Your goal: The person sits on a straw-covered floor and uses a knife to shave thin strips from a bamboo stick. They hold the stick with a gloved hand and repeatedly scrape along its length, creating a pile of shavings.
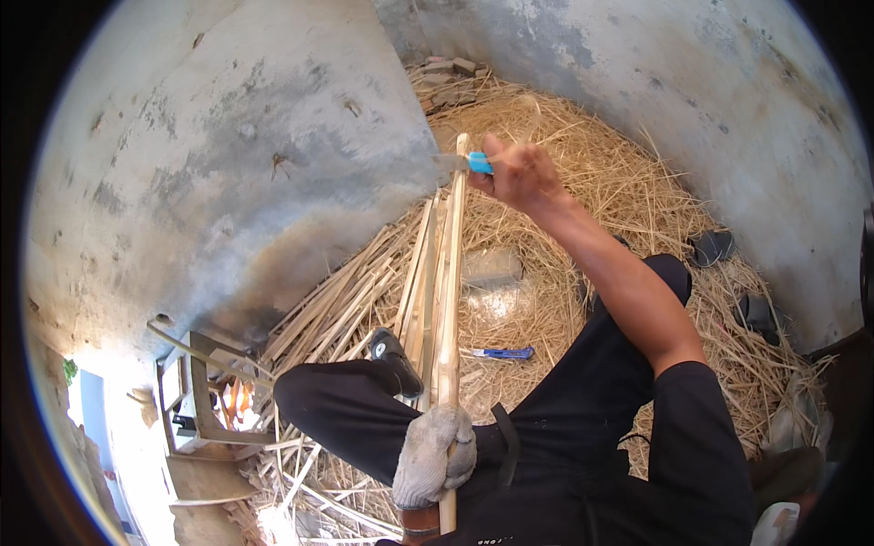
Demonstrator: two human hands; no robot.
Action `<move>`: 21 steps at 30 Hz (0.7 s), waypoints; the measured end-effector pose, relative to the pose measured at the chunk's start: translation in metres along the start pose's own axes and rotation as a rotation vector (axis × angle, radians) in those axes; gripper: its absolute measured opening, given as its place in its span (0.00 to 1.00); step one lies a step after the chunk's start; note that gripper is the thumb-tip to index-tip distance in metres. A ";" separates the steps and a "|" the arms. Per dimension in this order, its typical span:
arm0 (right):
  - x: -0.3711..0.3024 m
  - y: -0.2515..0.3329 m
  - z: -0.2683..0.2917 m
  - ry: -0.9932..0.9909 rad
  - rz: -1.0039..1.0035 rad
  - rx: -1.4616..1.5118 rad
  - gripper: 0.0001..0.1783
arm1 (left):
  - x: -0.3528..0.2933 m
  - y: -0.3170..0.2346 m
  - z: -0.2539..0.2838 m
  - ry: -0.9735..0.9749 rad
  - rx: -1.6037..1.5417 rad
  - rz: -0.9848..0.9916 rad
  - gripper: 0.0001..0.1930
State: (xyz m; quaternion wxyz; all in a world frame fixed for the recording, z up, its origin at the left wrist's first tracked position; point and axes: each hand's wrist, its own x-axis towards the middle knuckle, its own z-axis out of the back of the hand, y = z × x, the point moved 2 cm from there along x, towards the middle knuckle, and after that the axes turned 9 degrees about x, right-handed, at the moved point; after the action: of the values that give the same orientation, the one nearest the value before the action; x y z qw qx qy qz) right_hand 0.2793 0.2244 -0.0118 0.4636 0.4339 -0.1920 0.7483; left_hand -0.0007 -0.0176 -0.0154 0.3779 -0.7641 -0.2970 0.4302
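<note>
A long pale bamboo strip (448, 300) runs from my lap out toward the far wall. My left hand (435, 455), in a grey-white work glove, is wrapped round its near end. My bare right hand (521, 173) grips the blue handle of a knife (479, 163) at the strip's far end. The knife's blade lies across the strip there, and its edge is too blurred to make out. Between my legs, a blue utility knife (503, 353) lies on the ground.
Split bamboo strips (350, 296) are piled on the left, beside a grey wall (237, 164). Shavings (601, 173) cover the floor. A brick-like block (492, 268) sits ahead, dark shoes (712, 247) at the right. A wooden frame (196, 391) stands at the left.
</note>
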 end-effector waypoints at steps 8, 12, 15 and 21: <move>-0.021 -0.012 -0.007 0.027 0.073 -0.052 0.22 | -0.023 0.017 0.007 -0.010 0.015 0.102 0.19; -0.041 0.004 0.006 0.076 0.099 0.013 0.21 | -0.049 0.022 0.022 0.012 0.039 0.240 0.19; -0.062 0.002 0.013 0.119 0.041 0.024 0.21 | -0.067 0.026 0.051 -0.043 -0.043 0.329 0.15; -0.076 -0.183 0.168 -0.330 -1.204 0.373 0.33 | -0.143 0.070 0.135 -0.412 0.206 -0.003 0.11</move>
State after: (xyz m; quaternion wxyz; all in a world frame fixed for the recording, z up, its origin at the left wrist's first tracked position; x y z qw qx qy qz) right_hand 0.5306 0.1594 -0.0040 0.6831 0.6480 0.1490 0.3020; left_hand -0.1753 -0.1233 -0.0578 0.3859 -0.6171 -0.3233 0.6048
